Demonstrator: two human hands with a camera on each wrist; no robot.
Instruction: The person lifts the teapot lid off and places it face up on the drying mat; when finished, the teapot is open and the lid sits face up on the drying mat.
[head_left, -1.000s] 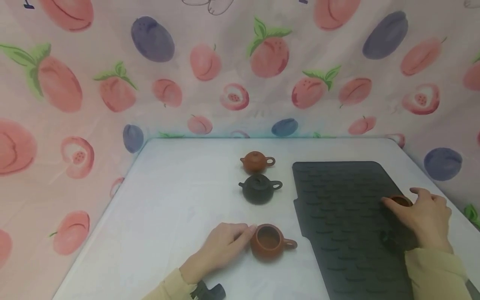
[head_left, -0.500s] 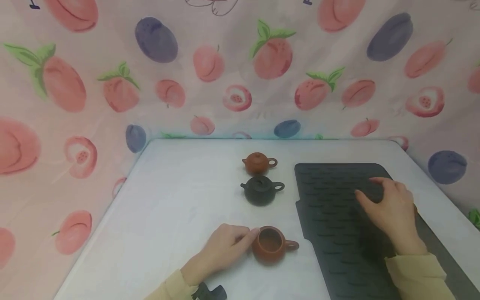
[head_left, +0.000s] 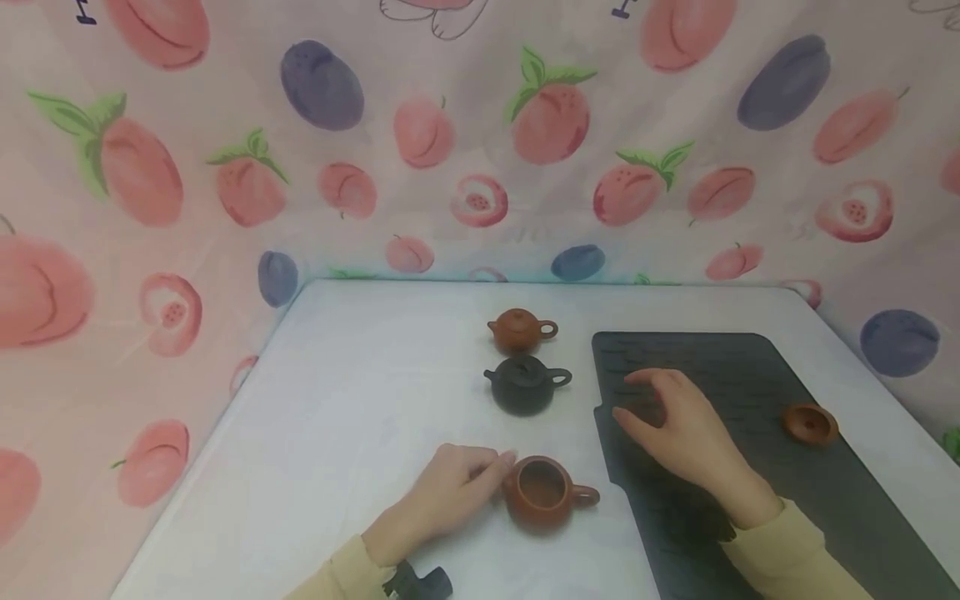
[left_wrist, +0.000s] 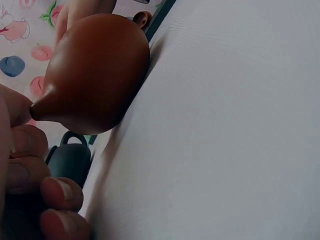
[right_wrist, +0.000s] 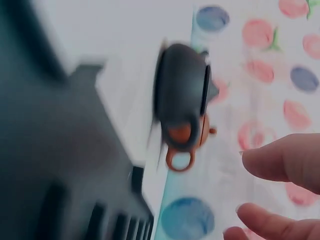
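A reddish-brown clay teapot (head_left: pixel 542 515) stands lidless on the white table, its handle to the right. My left hand (head_left: pixel 444 493) pinches the tip of its spout between thumb and finger, as the left wrist view also shows beside the teapot's rounded body (left_wrist: pixel 100 70). Over the left part of a black ridged tray (head_left: pixel 795 475) hovers my right hand (head_left: pixel 686 429), thumb and fingers spread apart around nothing. At the tray's right edge a brown teapot lid (head_left: pixel 810 427) lies upside down, hollow side up.
Beyond the lidless teapot stand a black lidded teapot (head_left: pixel 522 393) and, behind it, a smaller orange-brown lidded teapot (head_left: pixel 516 335). Both handles point right, toward the tray. A fruit-patterned cloth (head_left: pixel 420 200) hangs behind the table.
My right hand has let go of the lid at the tray's right edge and moved left across the tray. The left hand keeps its pinch on the spout.
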